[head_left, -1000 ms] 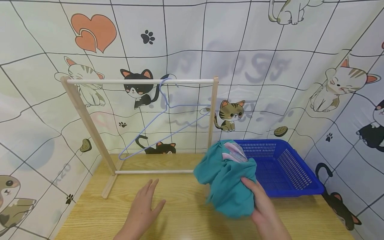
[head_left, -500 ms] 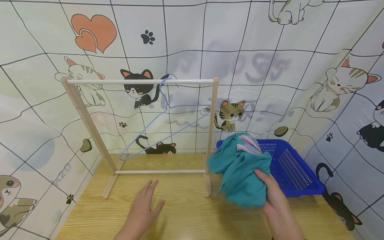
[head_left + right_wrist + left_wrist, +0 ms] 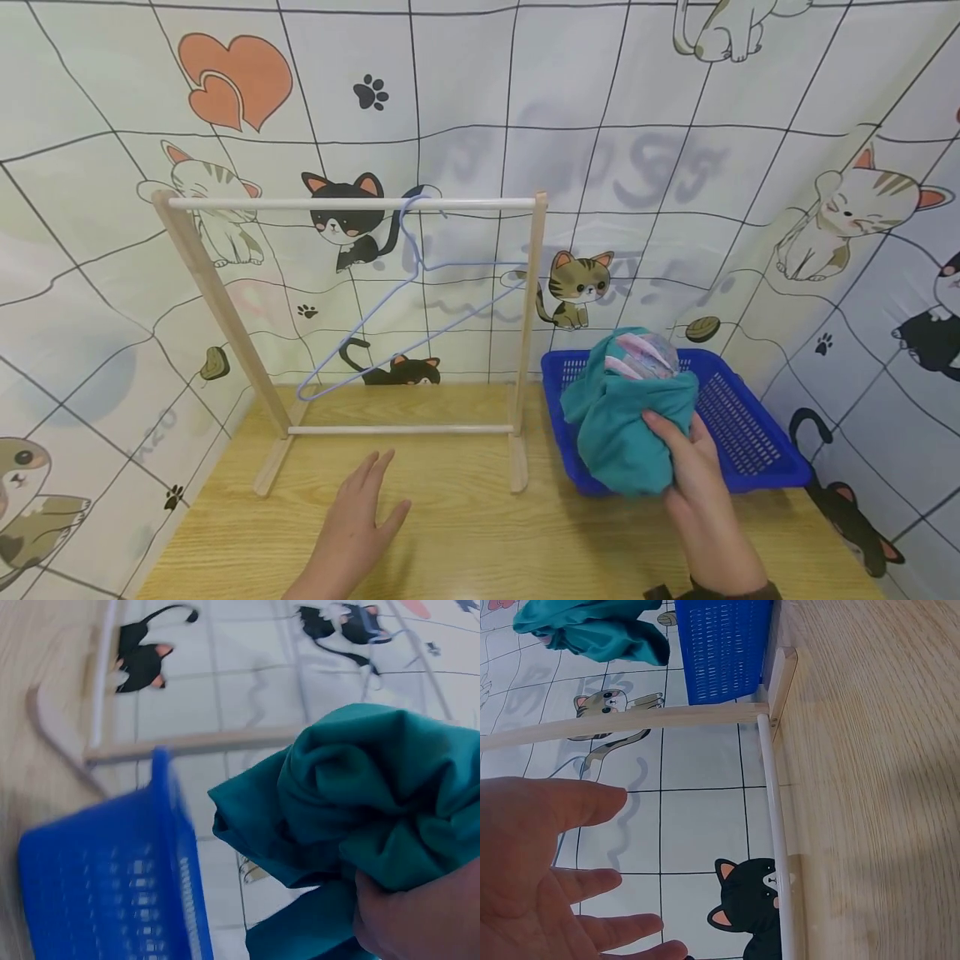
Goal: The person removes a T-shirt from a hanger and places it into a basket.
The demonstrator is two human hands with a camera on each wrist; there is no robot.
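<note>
A bunched teal garment [image 3: 626,425] with a pink and white printed patch is gripped by my right hand [image 3: 693,475], thumb on top of the cloth. In the head view it overlaps the left part of a blue plastic basket [image 3: 742,433]. The right wrist view has the folded teal cloth [image 3: 375,795] above and beside the basket wall [image 3: 112,877]. My left hand [image 3: 352,525] is held over the table with fingers spread and nothing in it. The left wrist view also shows that hand [image 3: 547,862] with its fingers apart.
A wooden rack with a white top bar [image 3: 300,204] stands left of the basket. From the bar hangs a light blue hanger [image 3: 367,315], bare and angled. Both stand on a wood-grain table [image 3: 450,533]. Cat-printed sheeting [image 3: 465,92] covers the walls behind.
My right hand has carried the teal garment rightward and slightly up, from in front of the rack's right post to over the basket. My left hand has stayed nearly still.
</note>
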